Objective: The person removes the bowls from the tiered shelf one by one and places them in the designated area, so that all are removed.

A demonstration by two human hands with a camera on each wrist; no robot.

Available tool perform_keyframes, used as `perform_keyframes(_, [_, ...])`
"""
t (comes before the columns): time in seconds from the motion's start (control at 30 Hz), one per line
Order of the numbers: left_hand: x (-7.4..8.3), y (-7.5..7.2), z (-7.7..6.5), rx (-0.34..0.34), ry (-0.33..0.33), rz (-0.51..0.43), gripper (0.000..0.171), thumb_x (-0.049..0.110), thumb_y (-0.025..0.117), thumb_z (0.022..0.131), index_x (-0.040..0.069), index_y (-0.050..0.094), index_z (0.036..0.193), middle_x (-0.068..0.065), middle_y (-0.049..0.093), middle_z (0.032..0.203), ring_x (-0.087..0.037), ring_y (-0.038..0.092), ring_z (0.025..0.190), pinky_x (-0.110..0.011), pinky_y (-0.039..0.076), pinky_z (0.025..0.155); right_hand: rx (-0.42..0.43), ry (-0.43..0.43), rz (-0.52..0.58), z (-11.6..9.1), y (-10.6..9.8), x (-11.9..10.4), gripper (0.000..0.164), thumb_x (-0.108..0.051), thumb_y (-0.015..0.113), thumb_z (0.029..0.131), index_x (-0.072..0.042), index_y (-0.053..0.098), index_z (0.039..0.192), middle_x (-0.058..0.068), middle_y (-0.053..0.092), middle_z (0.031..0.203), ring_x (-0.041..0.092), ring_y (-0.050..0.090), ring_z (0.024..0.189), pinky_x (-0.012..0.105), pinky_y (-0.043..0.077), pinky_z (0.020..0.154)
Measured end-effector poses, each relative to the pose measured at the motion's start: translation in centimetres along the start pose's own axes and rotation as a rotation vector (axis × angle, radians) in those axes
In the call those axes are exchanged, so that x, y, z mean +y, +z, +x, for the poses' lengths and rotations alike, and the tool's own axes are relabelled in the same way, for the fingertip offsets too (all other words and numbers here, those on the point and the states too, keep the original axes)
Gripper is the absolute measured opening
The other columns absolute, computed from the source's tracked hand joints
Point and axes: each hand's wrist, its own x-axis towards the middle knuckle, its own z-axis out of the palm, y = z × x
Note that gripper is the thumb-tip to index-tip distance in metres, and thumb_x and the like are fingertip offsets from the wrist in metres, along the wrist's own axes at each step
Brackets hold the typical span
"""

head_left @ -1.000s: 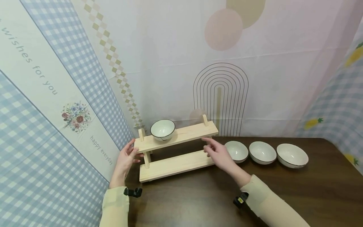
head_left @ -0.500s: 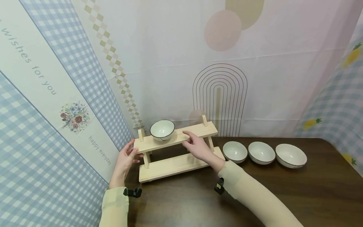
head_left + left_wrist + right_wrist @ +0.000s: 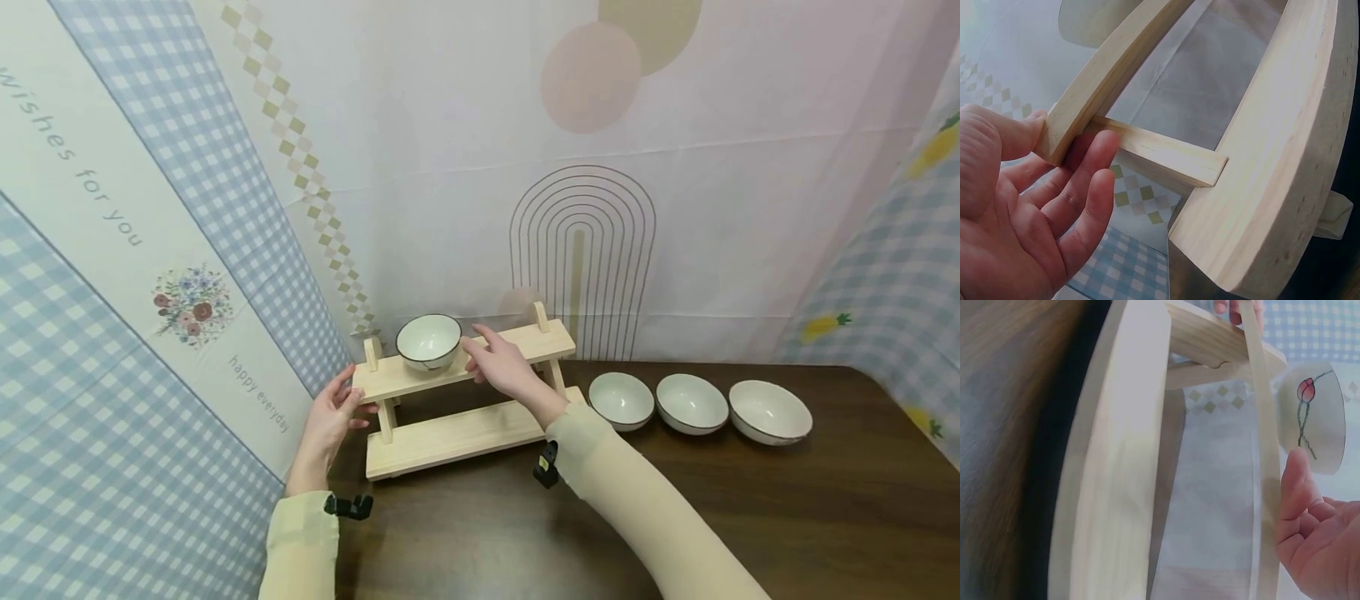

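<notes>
A two-tier light wooden shelf rack (image 3: 457,436) stands on the table. At the left end of its upper board, my left hand (image 3: 328,423) grips the board, thumb on one side and fingers beneath, as the left wrist view shows more closely. On that board sits a white bowl (image 3: 429,342) with a dark rim, upright and towards the left. My right hand (image 3: 501,365) is over the upper board just right of the bowl, fingers loosely extended. In the right wrist view its thumb tip (image 3: 1298,461) is at the bowl's side, which bears a red tulip drawing (image 3: 1306,390).
Right of the rack, three more bowls stand in a row on the dark table: a near one (image 3: 621,402), a middle one (image 3: 692,405) and a larger one (image 3: 770,412). A patterned cloth (image 3: 420,167) hangs behind, and a checked cloth (image 3: 82,333) on the left.
My right hand has moved left along the rack, from its right end to beside the bowl. My left hand stays on the board's left end, and the bowls have not moved.
</notes>
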Motion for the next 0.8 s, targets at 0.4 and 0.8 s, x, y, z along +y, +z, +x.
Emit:
perform_keyframes(0.4, [-0.1, -0.2, -0.1, -0.002, -0.006, -0.02, 0.063, 0.01, 0.053, 0.114, 0.006, 0.025, 0.17, -0.036, 0.052, 0.149, -0.02, 0.077, 0.09, -0.03, 0.063, 0.068, -0.005, 0.02, 0.065, 0.5, 2.1, -1.3, 0.075, -0.049, 0.058, 0.109, -0.008, 0.034, 0.167, 0.004, 0.077, 0.088, 0.019, 0.072, 0.078, 0.038, 0.057, 0.083])
perform_keyframes(0.8, [-0.3, -0.6, 0.1, -0.015, 0.0, -0.019, 0.063, 0.011, 0.052, 0.114, 0.007, 0.025, 0.171, -0.034, 0.055, 0.147, -0.027, 0.078, 0.094, -0.031, 0.063, 0.069, 0.019, 0.054, 0.224, 0.3, 3.2, -1.6, 0.067, -0.035, 0.059, 0.109, -0.009, 0.036, 0.166, 0.008, 0.077, 0.089, 0.02, 0.072, 0.074, 0.03, 0.057, 0.069])
